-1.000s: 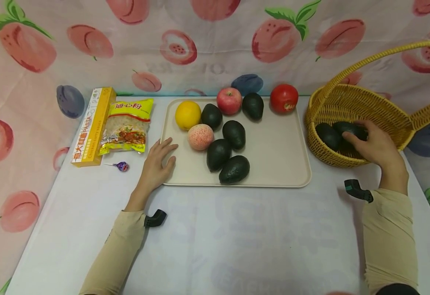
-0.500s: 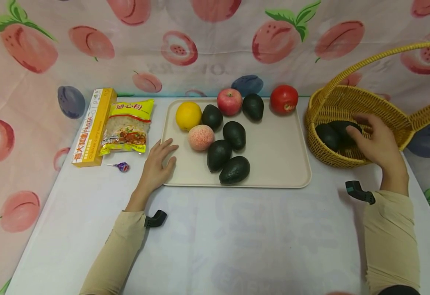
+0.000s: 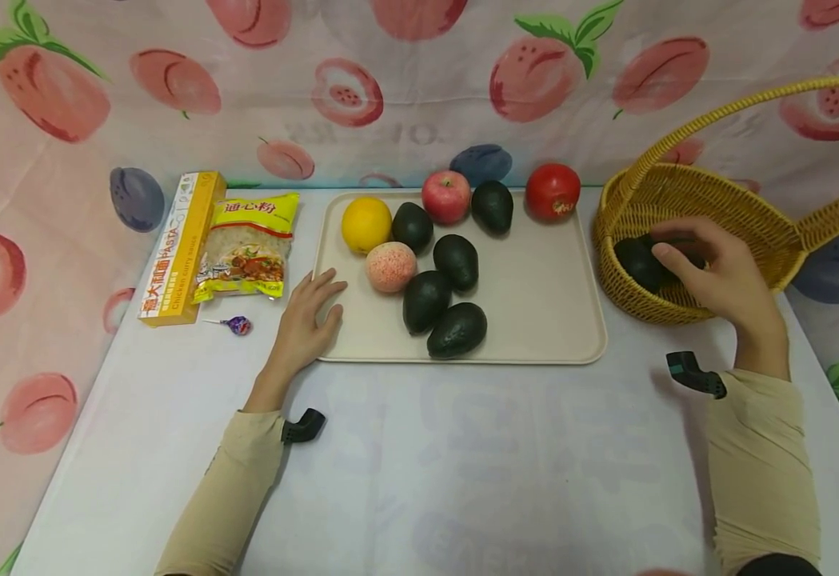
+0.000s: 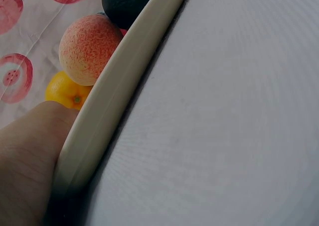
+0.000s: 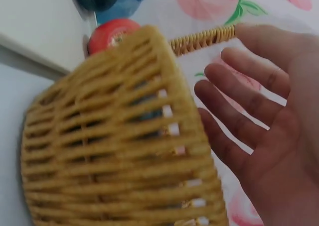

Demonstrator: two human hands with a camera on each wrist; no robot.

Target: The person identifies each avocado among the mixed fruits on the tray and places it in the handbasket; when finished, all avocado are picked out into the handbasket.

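My left hand (image 3: 309, 320) lies with relaxed, spread fingers on the left edge of the beige tray (image 3: 534, 292). Over the yellow wicker basket (image 3: 617, 292), my right hand (image 3: 725, 268) hovers with loose fingers. In the right wrist view that hand (image 5: 269, 96) has nothing between its fingers, beside the basket wall. Dark green avocados sit in the basket; one avocado (image 3: 637, 262) shows at the left, another is partly hidden under the hand. On the tray lie several more avocados (image 3: 457, 330), a peach (image 3: 391, 267), an orange (image 3: 366, 225), an apple (image 3: 446, 197) and a tomato (image 3: 552, 193).
Left of the tray are a yellow pasta box (image 3: 183, 248), a bag of pasta (image 3: 246, 248) and a wrapped lollipop (image 3: 238, 325). The basket's tall handle (image 3: 721, 117) arches above its opening. A fruit-print cloth (image 3: 405, 80) hangs behind the table.
My right hand has let go of an avocado in the basket, its fingers loosening, and has shifted slightly left above it. The left hand has stayed put on the tray edge.
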